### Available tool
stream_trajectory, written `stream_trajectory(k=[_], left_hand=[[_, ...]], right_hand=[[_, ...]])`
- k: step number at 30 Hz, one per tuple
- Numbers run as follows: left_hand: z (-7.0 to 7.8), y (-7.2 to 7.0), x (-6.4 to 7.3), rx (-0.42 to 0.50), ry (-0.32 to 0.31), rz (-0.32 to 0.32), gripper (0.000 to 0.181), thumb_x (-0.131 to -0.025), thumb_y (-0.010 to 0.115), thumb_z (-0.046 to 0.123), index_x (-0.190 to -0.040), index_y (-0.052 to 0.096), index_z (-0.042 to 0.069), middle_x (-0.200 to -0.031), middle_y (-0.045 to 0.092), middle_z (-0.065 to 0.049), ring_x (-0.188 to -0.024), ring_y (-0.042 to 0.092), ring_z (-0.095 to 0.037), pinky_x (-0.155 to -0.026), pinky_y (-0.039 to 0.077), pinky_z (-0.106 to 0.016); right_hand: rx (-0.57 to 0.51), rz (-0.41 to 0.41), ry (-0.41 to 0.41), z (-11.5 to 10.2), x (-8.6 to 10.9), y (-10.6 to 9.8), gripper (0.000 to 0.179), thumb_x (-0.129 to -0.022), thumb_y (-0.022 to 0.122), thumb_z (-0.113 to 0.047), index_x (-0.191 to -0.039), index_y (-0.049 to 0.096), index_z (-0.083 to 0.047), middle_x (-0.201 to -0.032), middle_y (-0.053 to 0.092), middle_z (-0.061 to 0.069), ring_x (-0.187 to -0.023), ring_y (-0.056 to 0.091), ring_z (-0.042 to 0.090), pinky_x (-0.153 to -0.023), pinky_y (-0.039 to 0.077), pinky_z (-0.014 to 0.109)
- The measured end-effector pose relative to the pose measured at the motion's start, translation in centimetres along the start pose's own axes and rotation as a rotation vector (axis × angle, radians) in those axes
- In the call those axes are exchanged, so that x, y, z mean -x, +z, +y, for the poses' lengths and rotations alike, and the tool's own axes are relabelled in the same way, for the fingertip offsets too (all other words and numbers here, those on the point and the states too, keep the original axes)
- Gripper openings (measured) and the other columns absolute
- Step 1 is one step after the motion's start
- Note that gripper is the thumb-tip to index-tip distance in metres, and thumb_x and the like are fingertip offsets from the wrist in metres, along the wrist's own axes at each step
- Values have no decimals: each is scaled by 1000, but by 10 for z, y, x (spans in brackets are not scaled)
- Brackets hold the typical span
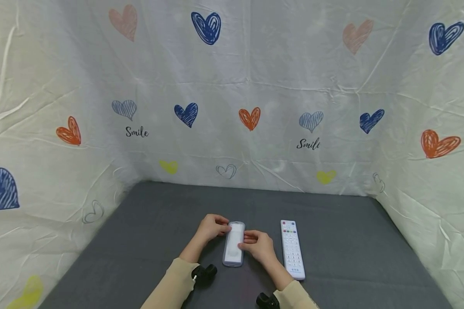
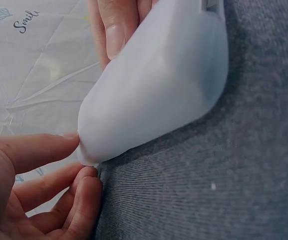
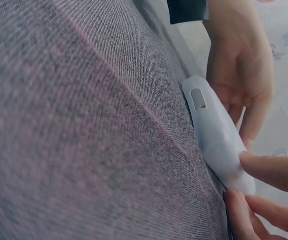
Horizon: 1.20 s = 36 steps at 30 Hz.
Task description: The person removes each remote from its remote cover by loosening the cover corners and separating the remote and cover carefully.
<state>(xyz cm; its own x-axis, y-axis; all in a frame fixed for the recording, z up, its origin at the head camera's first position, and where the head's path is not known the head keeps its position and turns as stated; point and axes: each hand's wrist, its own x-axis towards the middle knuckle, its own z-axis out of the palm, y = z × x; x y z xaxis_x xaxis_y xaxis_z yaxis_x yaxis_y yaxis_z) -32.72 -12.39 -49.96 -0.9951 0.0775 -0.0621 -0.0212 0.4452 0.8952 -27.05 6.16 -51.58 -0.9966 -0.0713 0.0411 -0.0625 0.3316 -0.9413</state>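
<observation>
A translucent remote cover (image 1: 234,244) with something white inside lies lengthwise on the dark cloth between my hands. My left hand (image 1: 213,226) pinches its far left corner; in the left wrist view the thumb (image 2: 49,150) presses the side and the fingers curl under the end. On the right edge, my right hand (image 1: 260,245) pinches the cover between thumb and fingers, as the right wrist view also shows. A small slot (image 3: 198,99) shows at the cover's near end. What lies under the cover is hidden.
A white remote control (image 1: 292,250) with many buttons lies face up to the right of my right hand. Dark grey cloth (image 1: 170,206) covers the table. White curtains (image 1: 278,64) printed with hearts enclose the back and both sides.
</observation>
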Motion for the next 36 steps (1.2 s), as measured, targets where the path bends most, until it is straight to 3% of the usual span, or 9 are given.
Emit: stream_trajectory(k=[10, 19, 25, 36], left_hand=[[2, -1, -2, 43, -2, -13, 19, -76, 75, 5, -95, 72, 2, -84, 68, -7, -71, 63, -14, -66, 56, -31], [7, -3, 0, 114, -15, -17, 21, -76, 75, 1, -96, 70, 1, -93, 69, -9, -79, 65, -15, -71, 57, -33], [17, -8, 7, 180, 47, -42, 23, -77, 75, 2, -99, 69, 2, -93, 69, -11, -81, 65, -17, -73, 57, -35], [31, -14, 19, 220, 97, -62, 25, -75, 76, 1, -99, 68, 3, -92, 69, -11, -81, 65, -18, -74, 57, -37]], right_hand=[[-2, -21, -23, 1, -1, -2, 45, -73, 80, -8, -113, 64, 5, -103, 70, 17, -90, 70, 23, -73, 57, 29], [-31, -19, -51, -2, -2, -6, 41, -74, 79, -9, -110, 65, 5, -100, 70, 17, -87, 70, 22, -71, 57, 27], [-30, 45, -84, -13, -4, -17, 31, -80, 75, -16, -105, 69, 1, -97, 71, 15, -84, 69, 19, -68, 56, 25], [-71, 57, -127, -24, -8, -27, 32, -80, 76, -12, -106, 67, 4, -98, 70, 20, -86, 69, 23, -72, 56, 27]])
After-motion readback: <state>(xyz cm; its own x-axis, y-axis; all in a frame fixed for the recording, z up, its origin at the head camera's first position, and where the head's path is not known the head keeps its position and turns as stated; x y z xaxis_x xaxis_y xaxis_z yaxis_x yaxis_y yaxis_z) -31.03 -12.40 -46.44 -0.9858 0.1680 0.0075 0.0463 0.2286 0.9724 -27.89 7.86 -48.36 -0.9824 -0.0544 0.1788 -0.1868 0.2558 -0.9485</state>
